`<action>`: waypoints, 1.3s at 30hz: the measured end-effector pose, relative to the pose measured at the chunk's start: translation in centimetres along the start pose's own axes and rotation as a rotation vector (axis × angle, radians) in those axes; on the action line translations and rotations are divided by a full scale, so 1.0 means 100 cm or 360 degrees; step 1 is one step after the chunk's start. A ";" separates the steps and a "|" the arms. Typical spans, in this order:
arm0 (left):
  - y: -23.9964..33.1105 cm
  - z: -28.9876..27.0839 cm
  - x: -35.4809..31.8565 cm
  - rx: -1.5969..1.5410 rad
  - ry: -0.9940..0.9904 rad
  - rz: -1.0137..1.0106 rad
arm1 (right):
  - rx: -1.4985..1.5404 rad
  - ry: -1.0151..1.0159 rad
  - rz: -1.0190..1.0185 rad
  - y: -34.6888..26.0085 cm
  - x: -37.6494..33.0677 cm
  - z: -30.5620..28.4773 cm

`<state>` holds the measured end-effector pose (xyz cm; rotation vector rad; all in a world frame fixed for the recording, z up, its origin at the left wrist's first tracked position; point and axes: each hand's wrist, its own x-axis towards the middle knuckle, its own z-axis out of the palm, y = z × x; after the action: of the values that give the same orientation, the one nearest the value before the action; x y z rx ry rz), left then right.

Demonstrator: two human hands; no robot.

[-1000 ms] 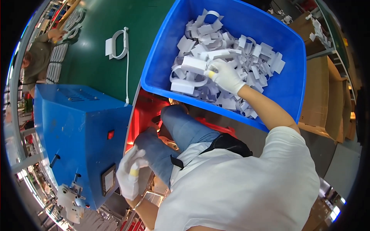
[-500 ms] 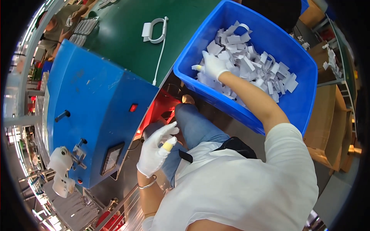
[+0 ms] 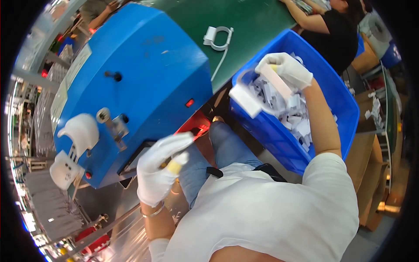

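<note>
My right hand (image 3: 288, 71), in a white glove, is closed on a white loop-shaped piece (image 3: 245, 101) with a flat block at one end. It is blurred and hangs over the near left rim of a blue bin (image 3: 257, 135). Inside the bin lies a heap of similar white pieces (image 3: 301, 126). My left hand (image 3: 158, 170), also gloved and with yellow tape on the thumb, hovers over my lap beside a blue machine. Nothing shows in it, and its fingers are stretched out with the thumb apart.
The blue machine (image 3: 148, 65) fills the left, with white curved fittings (image 3: 80, 133) on its front. A white loop with a block and cable (image 3: 221, 38) lies on the green table (image 3: 187, 13). A person in black (image 3: 334, 39) works at the far right. Cardboard (image 3: 366, 170) stands at right.
My right hand has come up out of the heap, now with a white loop-shaped piece. My left hand has shifted left and slightly down. The view has turned, bringing the machine further in.
</note>
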<state>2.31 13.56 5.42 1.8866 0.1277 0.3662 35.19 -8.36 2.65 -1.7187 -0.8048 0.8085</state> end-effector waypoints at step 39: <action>0.069 -0.145 -0.051 0.0937 0.1740 0.0069 | 0.0117 -0.0133 -0.1233 -0.190 0.049 0.270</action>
<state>-7.70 22.86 15.23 2.0352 1.0094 1.4874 13.13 14.14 13.57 -1.1579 -1.3560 0.3639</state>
